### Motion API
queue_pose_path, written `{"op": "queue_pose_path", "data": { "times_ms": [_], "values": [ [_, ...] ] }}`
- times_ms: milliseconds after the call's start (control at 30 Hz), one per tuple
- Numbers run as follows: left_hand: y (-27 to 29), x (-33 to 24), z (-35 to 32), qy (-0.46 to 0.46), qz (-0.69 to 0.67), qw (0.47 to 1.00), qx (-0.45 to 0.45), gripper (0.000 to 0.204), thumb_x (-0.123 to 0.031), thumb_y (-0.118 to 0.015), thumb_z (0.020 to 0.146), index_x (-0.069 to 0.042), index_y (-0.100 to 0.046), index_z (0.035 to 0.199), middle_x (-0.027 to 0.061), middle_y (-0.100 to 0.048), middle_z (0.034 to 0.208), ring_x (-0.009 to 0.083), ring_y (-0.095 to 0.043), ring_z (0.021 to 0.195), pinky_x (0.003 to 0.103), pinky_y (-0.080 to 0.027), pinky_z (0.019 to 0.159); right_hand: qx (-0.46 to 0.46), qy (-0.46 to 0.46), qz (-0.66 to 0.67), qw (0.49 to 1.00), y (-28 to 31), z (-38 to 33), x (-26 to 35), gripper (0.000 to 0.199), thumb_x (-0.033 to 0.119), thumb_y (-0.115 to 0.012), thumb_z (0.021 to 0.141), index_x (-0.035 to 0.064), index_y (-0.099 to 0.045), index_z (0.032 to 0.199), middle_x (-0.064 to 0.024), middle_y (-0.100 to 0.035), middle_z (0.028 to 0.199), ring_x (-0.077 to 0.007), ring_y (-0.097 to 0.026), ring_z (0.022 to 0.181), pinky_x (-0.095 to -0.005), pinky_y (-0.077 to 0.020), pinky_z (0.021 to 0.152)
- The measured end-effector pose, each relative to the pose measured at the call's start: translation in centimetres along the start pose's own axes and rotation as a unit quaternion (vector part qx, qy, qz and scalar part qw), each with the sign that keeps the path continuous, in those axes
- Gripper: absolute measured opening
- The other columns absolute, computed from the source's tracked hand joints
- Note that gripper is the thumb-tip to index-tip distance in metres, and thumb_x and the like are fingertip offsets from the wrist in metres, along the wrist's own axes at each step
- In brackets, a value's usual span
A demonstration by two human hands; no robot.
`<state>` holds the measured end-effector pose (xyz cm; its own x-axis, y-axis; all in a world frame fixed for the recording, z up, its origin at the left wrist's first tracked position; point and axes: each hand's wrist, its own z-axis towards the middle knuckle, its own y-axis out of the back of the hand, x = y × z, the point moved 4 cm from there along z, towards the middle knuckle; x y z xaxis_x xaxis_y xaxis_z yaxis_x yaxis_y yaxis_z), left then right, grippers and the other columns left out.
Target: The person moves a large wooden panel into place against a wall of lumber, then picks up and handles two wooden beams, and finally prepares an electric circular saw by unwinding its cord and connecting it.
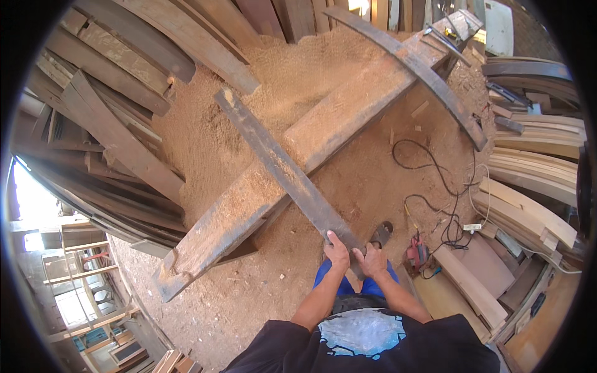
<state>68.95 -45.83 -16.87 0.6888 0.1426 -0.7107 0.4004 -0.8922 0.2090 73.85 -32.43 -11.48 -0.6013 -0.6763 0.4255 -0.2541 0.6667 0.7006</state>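
Note:
A long dark plank (280,168) lies across a thick, sawdust-covered beam (224,208), its far end reaching past the beam toward the sawdust pile. Its near end is at my waist, held by both hands. My left hand (336,252) is closed around the plank's left edge, thumb on top. My right hand (372,260) grips the right edge close to the near end, its fingers partly hidden below. Farther along the same beam rests a curved board (426,73). Beyond it, metal tools (446,43) lie at the beam's far end.
A red power tool (418,252) sits on the floor to my right beside a tangled black cable (444,214) and a white power strip (472,227). Curved boards (535,165) are stacked at right. Leaning planks (118,137) crowd the left behind a sawdust heap (199,137).

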Motion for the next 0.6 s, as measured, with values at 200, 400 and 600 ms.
{"op": "queue_pose_path", "data": {
  "times_ms": [200, 400, 600],
  "values": [
    [-1.3, 2.0, 3.7, -0.085, 0.123, 0.989, 0.01, 0.068, -0.051, -0.043, 0.098, 0.013, -0.06, 0.11, 0.0264, -0.066, 0.105, 0.0333, -0.063, 0.101, 0.04, -0.047, 0.087, 0.026, 0.093, 0.003, 0.995, -2.6, 2.4, -3.1, 0.07, 0.061, -0.052, 0.087, -0.0051, -0.065, 0.103, -0.0354, -0.062, 0.102, -0.049, -0.06, 0.099, -0.0503, -0.0485, 0.085],
    [-0.6, 3.7, 4.2, -0.041, 0.051, 0.997, 0.045, 0.069, -0.053, -0.041, 0.098, 0.012, -0.056, 0.118, 0.0205, -0.063, 0.116, 0.0304, -0.06, 0.107, 0.04, -0.046, 0.093, 0.195, -0.058, 0.048, 0.978, -3.2, 3.8, -3.8, 0.078, 0.064, -0.052, 0.086, -0.0083, -0.064, 0.111, -0.0365, -0.063, 0.101, -0.0461, -0.061, 0.104, -0.048, -0.0483, 0.088],
    [0.0, 1.3, 1.2, 0.191, -0.192, 0.935, 0.23, 0.069, -0.058, -0.039, 0.097, 0.003, -0.048, 0.129, 0.0146, -0.058, 0.123, 0.0293, -0.058, 0.11, 0.043, -0.046, 0.099, 0.189, 0.028, 0.067, 0.979, 2.3, -0.4, -0.7, 0.066, 0.059, -0.058, 0.084, -0.0038, -0.069, 0.101, -0.0314, -0.066, 0.096, -0.0436, -0.064, 0.097, -0.0459, -0.0489, 0.088]
  ]
}}
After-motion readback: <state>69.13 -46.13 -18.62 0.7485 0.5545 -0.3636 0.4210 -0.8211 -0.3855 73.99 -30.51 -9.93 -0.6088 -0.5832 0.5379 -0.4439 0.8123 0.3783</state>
